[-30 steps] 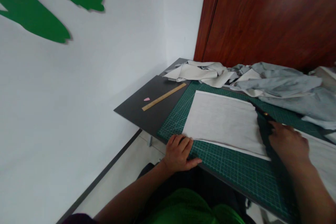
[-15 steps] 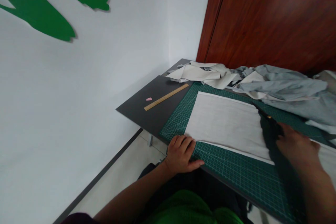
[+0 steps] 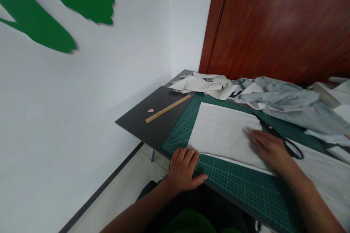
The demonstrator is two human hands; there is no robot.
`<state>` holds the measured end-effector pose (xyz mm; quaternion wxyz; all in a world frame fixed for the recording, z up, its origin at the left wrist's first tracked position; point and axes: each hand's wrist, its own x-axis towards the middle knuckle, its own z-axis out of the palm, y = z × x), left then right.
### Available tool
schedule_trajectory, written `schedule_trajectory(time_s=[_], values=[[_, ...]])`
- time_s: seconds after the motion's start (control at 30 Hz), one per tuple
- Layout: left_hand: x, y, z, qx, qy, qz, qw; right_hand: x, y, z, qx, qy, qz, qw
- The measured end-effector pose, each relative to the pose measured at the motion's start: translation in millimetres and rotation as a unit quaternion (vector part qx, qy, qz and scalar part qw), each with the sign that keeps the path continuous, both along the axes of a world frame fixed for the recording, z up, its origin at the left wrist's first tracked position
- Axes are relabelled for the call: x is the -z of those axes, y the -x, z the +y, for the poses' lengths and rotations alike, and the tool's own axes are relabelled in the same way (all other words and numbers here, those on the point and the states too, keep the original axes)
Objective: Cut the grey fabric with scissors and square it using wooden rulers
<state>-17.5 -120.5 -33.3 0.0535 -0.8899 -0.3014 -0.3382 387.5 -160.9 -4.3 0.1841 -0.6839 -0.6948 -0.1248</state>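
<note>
A white piece of cloth lies flat on the green cutting mat. My left hand rests with spread fingers at the mat's near edge, its fingertips touching the cloth's near left corner. Over the right part of the cloth is my right hand, empty, fingers stretched out and their tips blurred by motion. Just behind it, black scissors lie on the mat by the cloth's right edge, partly hidden by that hand. Another white piece of cloth lies to the right, partly under my forearm.
A wooden ruler and a small pink piece lie on the dark tabletop at left. Crumpled white and grey fabric is heaped along the back, before a reddish-brown wooden door. A white wall borders the left.
My right hand has let go of the scissors, which now lie on the mat, and has moved left over the cloth. The left hand stays at the corner. The view has shifted slightly.
</note>
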Motion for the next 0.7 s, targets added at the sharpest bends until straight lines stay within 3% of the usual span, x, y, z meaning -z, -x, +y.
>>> schedule_trajectory(time_s=[0.07, 0.13, 0.27, 0.33, 0.4, 0.5, 0.53, 0.57, 0.63, 0.7], values=[[-4.4, -0.2, -1.1, -0.006, 0.018, 0.018, 1.000, 0.1, 8.9, 2.5, -0.041, 0.030, 0.002, 0.999], [-9.5, 0.0, -1.2, -0.013, 0.037, 0.030, 0.999, -7.0, 20.0, 2.1, -0.040, 0.056, 0.007, 0.998], [-21.5, 5.7, 9.1, -0.042, 0.083, 0.037, 0.995, -35.7, 46.1, -6.5, -0.014, 0.127, 0.058, 0.990], [-30.6, 11.5, 22.5, -0.076, 0.101, 0.042, 0.991, -50.8, 63.2, -13.7, -0.033, 0.175, 0.126, 0.976], [-43.5, 16.9, 40.0, -0.124, 0.124, 0.055, 0.983, -61.0, 82.7, -20.8, -0.089, 0.249, 0.236, 0.935], [-67.3, 17.7, 64.0, -0.189, 0.165, 0.079, 0.965, -62.8, 108.5, -26.1, -0.167, 0.391, 0.388, 0.818], [-74.6, 15.2, 69.3, -0.203, 0.180, 0.091, 0.958, -60.6, 114.2, -25.6, -0.187, 0.402, 0.400, 0.802], [-80.5, 11.3, 72.6, -0.218, 0.193, 0.103, 0.951, -57.7, 118.0, -23.9, -0.202, 0.385, 0.395, 0.809], [-86.1, -0.1, 73.7, -0.247, 0.200, 0.126, 0.940, -52.4, 119.8, -17.8, -0.204, 0.284, 0.349, 0.870], [-82.7, -13.6, 69.6, -0.267, 0.181, 0.145, 0.935, -50.0, 115.8, -10.8, -0.154, 0.167, 0.303, 0.926]])
